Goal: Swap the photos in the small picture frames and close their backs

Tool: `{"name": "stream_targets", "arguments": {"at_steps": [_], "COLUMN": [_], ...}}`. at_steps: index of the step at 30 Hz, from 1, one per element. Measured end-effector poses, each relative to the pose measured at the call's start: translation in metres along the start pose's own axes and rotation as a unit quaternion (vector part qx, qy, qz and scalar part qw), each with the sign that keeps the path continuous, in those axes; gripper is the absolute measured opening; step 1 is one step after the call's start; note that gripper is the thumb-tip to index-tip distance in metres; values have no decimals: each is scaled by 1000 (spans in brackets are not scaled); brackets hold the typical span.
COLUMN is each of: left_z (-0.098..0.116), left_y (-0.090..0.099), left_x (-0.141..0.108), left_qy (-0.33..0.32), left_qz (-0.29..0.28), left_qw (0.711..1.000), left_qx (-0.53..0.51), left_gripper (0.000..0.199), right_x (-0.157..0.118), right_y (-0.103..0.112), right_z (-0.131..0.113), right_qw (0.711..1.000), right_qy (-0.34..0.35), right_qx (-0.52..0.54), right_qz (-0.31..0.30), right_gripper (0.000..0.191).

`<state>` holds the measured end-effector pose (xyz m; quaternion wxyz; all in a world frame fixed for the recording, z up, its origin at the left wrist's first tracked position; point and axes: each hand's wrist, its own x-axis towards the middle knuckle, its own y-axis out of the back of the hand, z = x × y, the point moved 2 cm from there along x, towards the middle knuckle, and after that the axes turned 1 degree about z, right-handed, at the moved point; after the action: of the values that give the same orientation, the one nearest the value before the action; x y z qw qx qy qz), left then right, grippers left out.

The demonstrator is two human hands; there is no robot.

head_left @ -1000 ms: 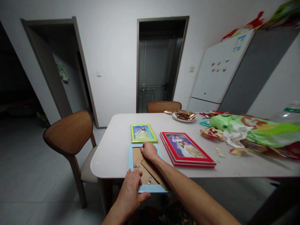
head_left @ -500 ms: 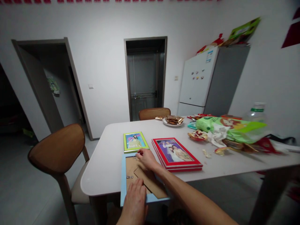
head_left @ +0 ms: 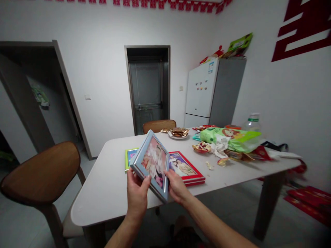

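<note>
A light blue picture frame [head_left: 153, 162] is held tilted above the table's near edge, its picture side showing. My left hand [head_left: 138, 187] grips its lower left edge, thumb on the front. On the right edge, my right hand [head_left: 176, 184] is closed with the thumb on the front and the fingers mostly hidden. Behind the blue frame lies a green-edged picture frame [head_left: 127, 160], partly covered. To the right, red picture frames [head_left: 187, 167] are stacked flat, the top one showing a picture of people; the blue frame hides their left part.
On the white table [head_left: 100, 186] stand a plate of wrapped snacks [head_left: 179, 132], a green plastic bag [head_left: 230, 137], crumpled tissue [head_left: 220, 147], fruit peel [head_left: 202, 147] and a clear bottle [head_left: 253, 123]. Brown chairs [head_left: 42, 172] stand at the left and far side.
The blue frame was back side up at the table edge under both hands. Now it is lifted and turned over, picture showing. The view has swung to the right.
</note>
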<state>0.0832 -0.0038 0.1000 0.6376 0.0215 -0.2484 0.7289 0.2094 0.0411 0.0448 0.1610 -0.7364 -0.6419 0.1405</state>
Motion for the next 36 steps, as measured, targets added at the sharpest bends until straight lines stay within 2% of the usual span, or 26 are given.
{"name": "stream_targets", "arguments": {"at_steps": [1, 3, 4, 5, 7, 11, 14, 17, 20, 23, 25, 27, 29, 31, 33, 36], "left_z": [-6, -24, -36, -49, -75, -111, -120, -121, -121, -121, -119, -114, -104, -89, -72, -51], "left_y": [-5, -15, -21, -28, -41, -56, -52, -39, -20, 5, 19, 30, 39, 48, 59, 76], "left_x": [7, 18, 22, 25, 27, 23, 21, 29, 55, 91, 109, 116, 110, 89, 58, 4], "left_qy": [7, 47, 68, 83, 96, 93, 75, 54, 24, 2, -4, -9, -18, -27, -36, -74], "left_qz": [-4, -39, -64, -87, -113, -120, -130, -150, -155, -165, -187, -213, -234, -249, -258, -257], "left_qw": [1000, 998, 995, 991, 982, 966, 945, 915, 873, 815, 775, 740, 711, 689, 675, 665], "left_qx": [-2, 13, 30, 56, 120, 208, 290, 370, 461, 555, 603, 638, 663, 680, 691, 698], "left_gripper": [51, 53, 52, 50, 45, 44, 45, 42, 42, 48, 49, 45, 41, 42, 45, 52], "right_x": [12, 39, 52, 64, 84, 105, 112, 114, 111, 94, 74, 52, 31, 15, 5, -3], "right_y": [15, 49, 66, 81, 106, 134, 143, 146, 136, 101, 66, 30, 1, -17, -23, -18], "right_z": [-16, -47, -60, -70, -82, -78, -66, -60, -62, -64, -60, -50, -37, -21, -6, 17], "right_qw": [997, 969, 941, 899, 867, 820, 792, 773, 755, 744, 750, 756, 750, 751, 756, 767], "right_qy": [23, 42, 43, 50, 51, 53, 53, 56, 71, 157, 239, 290, 322, 324, 306, 263], "right_qx": [-70, -237, -328, -422, -480, -551, -592, -620, -638, -640, -615, -586, -569, -561, -563, -570], "right_qz": [15, 55, 76, 103, 125, 144, 139, 127, 134, 115, 44, -33, -96, -127, -133, -135], "right_gripper": [21, 23, 26, 28, 25, 25, 28, 30, 40, 41, 36, 33, 32, 33, 36, 41]}}
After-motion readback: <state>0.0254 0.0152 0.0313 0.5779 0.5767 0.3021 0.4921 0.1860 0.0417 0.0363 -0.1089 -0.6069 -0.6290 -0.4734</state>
